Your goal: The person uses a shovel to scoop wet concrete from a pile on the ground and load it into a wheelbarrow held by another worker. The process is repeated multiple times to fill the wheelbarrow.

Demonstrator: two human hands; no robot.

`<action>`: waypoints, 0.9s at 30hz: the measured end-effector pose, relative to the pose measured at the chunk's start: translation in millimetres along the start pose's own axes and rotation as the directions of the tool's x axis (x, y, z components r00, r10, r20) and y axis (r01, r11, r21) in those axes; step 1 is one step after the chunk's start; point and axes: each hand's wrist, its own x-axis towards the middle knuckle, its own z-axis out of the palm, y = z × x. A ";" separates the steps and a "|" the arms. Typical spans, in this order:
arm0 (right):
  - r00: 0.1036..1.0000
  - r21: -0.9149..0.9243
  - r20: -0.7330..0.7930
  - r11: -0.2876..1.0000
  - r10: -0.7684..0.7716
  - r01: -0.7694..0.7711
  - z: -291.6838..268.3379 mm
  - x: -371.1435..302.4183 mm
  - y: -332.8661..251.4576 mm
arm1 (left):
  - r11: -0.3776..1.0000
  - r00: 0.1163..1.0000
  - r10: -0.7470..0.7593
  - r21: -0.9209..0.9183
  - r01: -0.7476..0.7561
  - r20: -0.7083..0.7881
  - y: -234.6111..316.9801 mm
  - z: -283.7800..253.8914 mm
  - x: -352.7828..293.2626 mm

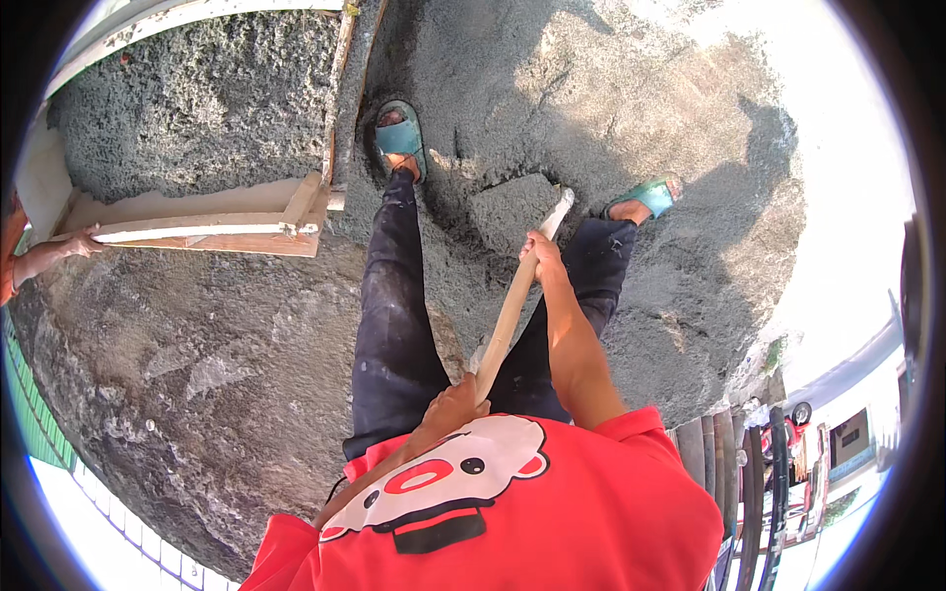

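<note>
Both my hands are closed round the pale wooden handle of a hoe, which slants across my legs. Low on the handle, close to my body, is my left hand. Farther up, near the head end, my right hand grips it. The hoe's blade looks coated in grey mix and rests in the wet mortar between my feet. My sandalled feet stand wide apart in that mortar.
A wooden box frame around rough grey mortar stands at the left. Another person's hand touches its near edge. Bare rough ground lies at the near left. Upright boards and dark posts stand at the near right.
</note>
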 end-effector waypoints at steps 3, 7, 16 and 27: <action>1.000 0.159 0.015 0.987 -0.026 0.023 -19.1 -47.8 -10.0 | 0.987 1.000 0.015 0.160 -0.012 -0.015 31.5 -30.9 -56.3; 0.997 0.291 0.020 0.955 -0.072 0.063 -23.1 -122.2 -23.0 | 0.967 0.985 0.171 0.186 -0.173 0.023 27.2 -76.1 -98.8; 0.926 0.475 0.044 0.824 -0.374 0.310 57.9 -212.8 -43.7 | 0.620 0.799 0.600 0.651 -0.438 -0.035 -24.6 -261.6 -229.5; 0.506 0.200 0.860 0.959 -0.074 -0.200 538.4 -536.0 160.8 | 0.840 -0.349 0.497 0.339 0.423 -0.795 -344.6 -423.8 -524.8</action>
